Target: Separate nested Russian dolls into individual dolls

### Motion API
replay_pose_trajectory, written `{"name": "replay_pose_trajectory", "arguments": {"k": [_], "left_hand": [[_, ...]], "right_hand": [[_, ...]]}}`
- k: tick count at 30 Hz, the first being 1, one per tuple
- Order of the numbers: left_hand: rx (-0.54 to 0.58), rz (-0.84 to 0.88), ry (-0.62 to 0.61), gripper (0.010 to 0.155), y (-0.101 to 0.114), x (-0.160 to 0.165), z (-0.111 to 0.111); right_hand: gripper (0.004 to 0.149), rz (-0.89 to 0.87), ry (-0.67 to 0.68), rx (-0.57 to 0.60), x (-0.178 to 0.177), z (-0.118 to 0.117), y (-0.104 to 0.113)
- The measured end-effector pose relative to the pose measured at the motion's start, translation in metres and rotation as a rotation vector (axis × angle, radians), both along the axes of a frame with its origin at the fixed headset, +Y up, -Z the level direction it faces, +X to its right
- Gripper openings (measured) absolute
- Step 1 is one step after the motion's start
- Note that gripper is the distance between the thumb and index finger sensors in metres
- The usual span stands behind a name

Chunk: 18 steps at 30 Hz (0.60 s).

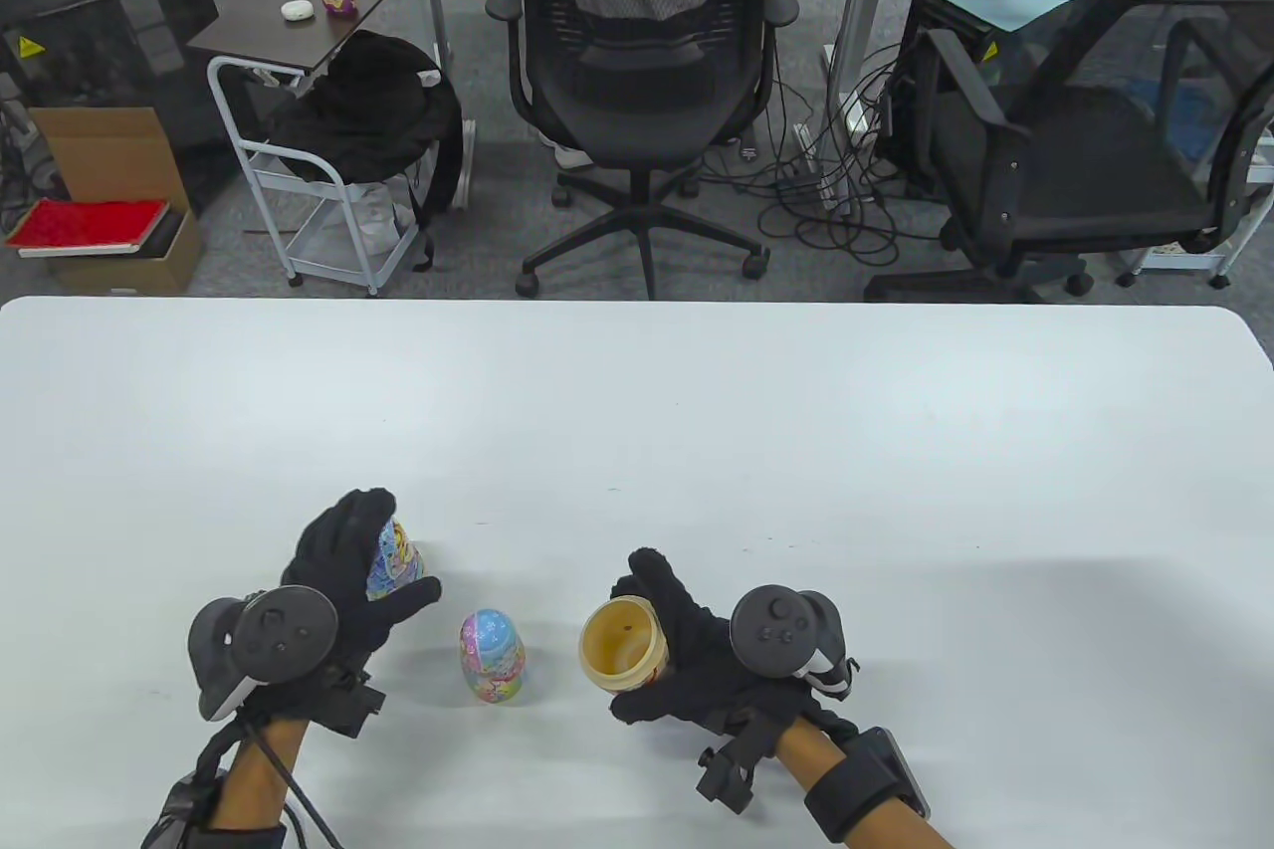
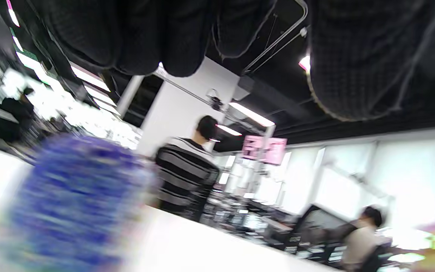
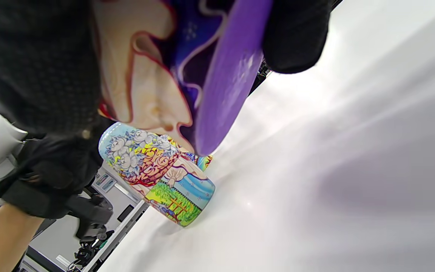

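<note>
Outer doll is split: left hand (image 1: 343, 580) grasps one half (image 1: 390, 560), right hand (image 1: 687, 650) the hollow half (image 1: 623, 658) (smaller doll (image 1: 492, 657) stands unopened between them).

Left hand (image 1: 343, 570) fingers curled in a grasp, right hand (image 1: 687, 650) fingers wrapped, palm up
</note>
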<state>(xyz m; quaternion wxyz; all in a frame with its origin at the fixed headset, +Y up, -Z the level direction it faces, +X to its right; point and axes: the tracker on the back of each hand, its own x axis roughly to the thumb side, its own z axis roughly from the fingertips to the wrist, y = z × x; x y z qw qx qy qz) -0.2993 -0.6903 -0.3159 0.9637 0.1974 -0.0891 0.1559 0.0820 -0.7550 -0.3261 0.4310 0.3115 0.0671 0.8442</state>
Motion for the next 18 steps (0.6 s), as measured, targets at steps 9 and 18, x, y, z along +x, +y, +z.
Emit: {"name": "replay_pose_trajectory", "arguments": {"k": [9,18], "left_hand": [[-0.367,0.151,0.085,0.096,-0.064,-0.020,-0.040],[-0.125,0.211,-0.004,0.094,-0.014,-0.015,-0.017]], "right_hand": [[0.123,0.020,0.016,0.004,-0.004,0.002,-0.001],[0.123,0.000,0.017,0.006,-0.005,0.003,-0.001]]}}
